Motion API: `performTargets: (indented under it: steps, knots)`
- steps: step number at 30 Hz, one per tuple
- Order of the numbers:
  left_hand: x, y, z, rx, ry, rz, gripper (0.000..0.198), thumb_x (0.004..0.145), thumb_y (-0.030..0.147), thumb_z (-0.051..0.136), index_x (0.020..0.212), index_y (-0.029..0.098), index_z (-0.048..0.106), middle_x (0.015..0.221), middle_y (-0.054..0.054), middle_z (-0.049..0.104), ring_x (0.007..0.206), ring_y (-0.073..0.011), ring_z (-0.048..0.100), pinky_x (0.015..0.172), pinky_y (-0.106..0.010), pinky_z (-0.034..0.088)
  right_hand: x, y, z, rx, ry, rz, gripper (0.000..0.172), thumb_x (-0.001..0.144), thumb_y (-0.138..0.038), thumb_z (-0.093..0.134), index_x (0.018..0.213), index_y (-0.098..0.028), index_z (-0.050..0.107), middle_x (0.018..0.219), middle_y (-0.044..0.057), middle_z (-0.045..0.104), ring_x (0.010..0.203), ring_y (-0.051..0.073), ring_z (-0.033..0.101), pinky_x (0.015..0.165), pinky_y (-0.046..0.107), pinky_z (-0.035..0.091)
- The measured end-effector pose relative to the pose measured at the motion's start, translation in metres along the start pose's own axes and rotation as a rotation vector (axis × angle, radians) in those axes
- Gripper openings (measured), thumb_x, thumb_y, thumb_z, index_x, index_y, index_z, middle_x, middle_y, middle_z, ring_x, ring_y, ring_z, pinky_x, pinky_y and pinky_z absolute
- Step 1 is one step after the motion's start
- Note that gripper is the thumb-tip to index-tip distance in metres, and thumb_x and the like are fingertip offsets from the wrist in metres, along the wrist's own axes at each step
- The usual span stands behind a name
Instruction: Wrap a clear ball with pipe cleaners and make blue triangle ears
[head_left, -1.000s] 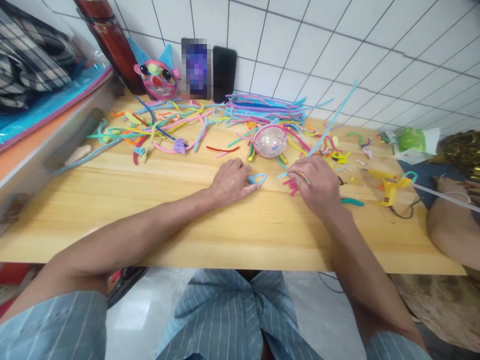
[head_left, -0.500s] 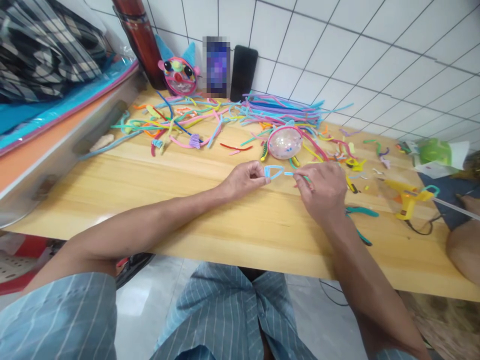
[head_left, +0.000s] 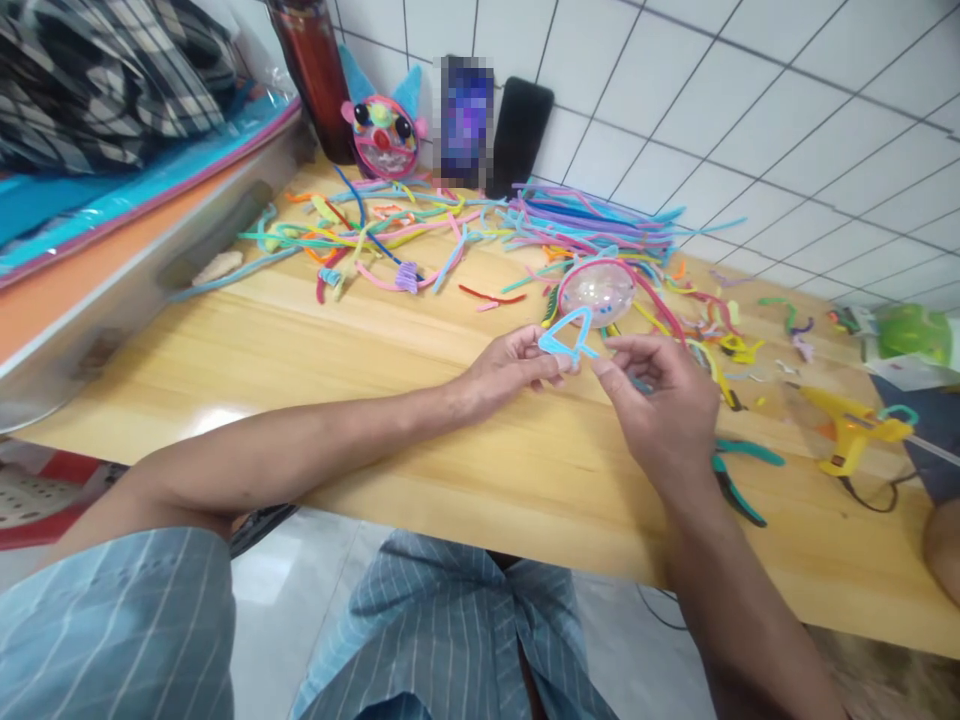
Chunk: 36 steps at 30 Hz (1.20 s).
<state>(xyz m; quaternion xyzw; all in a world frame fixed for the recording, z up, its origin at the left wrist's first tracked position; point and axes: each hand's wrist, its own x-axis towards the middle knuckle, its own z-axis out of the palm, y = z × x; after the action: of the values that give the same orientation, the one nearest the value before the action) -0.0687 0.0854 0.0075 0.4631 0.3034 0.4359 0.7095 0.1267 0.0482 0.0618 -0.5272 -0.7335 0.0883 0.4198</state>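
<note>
My left hand (head_left: 517,368) pinches a light blue pipe cleaner (head_left: 559,340) bent into a triangular loop. Its loose end reaches right to the fingertips of my right hand (head_left: 658,390), whose thumb and forefinger are closed on it. Both hands are raised over the wooden table's front half. Just behind the loop lies a clear round ball (head_left: 598,290) with a pink rim and glitter inside, partly covered by the loop.
Coloured pipe cleaners (head_left: 592,222) lie in heaps along the back. Teal-handled pliers (head_left: 739,480) and a yellow glue gun (head_left: 851,425) are at the right. A decorated face (head_left: 386,135), a red bottle (head_left: 322,90) and two phones (head_left: 521,135) stand by the tiled wall.
The blue loop has tilted upward and shows larger. My right hand has come to the loop's loose end, where a gap showed before. The view has shifted slightly.
</note>
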Motion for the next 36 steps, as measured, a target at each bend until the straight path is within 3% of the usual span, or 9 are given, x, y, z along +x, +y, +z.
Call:
performTargets:
  steps: [5, 13, 21, 27, 36]
  knots:
    - [-0.004, -0.001, 0.004, 0.049, -0.026, 0.047, 0.04, 0.081, 0.048, 0.09, 0.091, 0.019, 0.063, 0.08, 0.001, 0.072, 0.074, -0.0117, 0.066, 0.069, -0.025, 0.048, -0.002, 0.008, 0.01, 0.199, -0.073, 0.155, 0.032, 0.091, -0.042, 0.083, 0.117, -0.025, 0.075, 0.08, -0.002, 0.073, 0.065, 0.016, 0.063, 0.062, 0.032, 0.054]
    - [-0.007, -0.001, 0.007, 0.025, -0.088, 0.097, 0.054, 0.074, 0.058, 0.096, 0.088, 0.019, 0.061, 0.077, 0.005, 0.062, 0.072, -0.0096, 0.057, 0.071, -0.026, 0.047, -0.004, 0.005, 0.01, 0.206, -0.133, 0.193, 0.022, 0.09, -0.045, 0.082, 0.097, -0.024, 0.079, 0.077, -0.001, 0.073, 0.065, 0.016, 0.063, 0.064, 0.032, 0.053]
    - [-0.011, -0.002, 0.007, 0.076, -0.078, 0.117, 0.044, 0.081, 0.05, 0.091, 0.094, 0.019, 0.062, 0.084, 0.003, 0.061, 0.077, -0.0105, 0.055, 0.075, -0.026, 0.047, -0.006, 0.007, 0.01, 0.17, -0.135, 0.173, 0.016, 0.09, -0.038, 0.078, 0.081, -0.024, 0.072, 0.072, -0.001, 0.069, 0.064, 0.016, 0.06, 0.062, 0.032, 0.049]
    - [-0.012, -0.005, 0.007, 0.113, -0.073, 0.166, 0.036, 0.089, 0.05, 0.084, 0.096, 0.019, 0.066, 0.089, 0.001, 0.064, 0.082, -0.0119, 0.058, 0.078, -0.026, 0.051, -0.007, 0.01, 0.008, 0.121, -0.135, 0.145, 0.014, 0.091, -0.035, 0.076, 0.082, -0.025, 0.071, 0.073, -0.001, 0.069, 0.064, 0.016, 0.059, 0.062, 0.033, 0.049]
    - [-0.013, -0.008, 0.005, 0.151, -0.069, 0.208, 0.044, 0.091, 0.06, 0.082, 0.102, 0.018, 0.072, 0.09, -0.001, 0.069, 0.079, -0.0117, 0.059, 0.074, -0.026, 0.05, -0.008, 0.012, 0.006, 0.08, -0.134, 0.112, 0.018, 0.093, -0.038, 0.076, 0.081, -0.026, 0.07, 0.074, -0.001, 0.069, 0.064, 0.017, 0.058, 0.063, 0.034, 0.049]
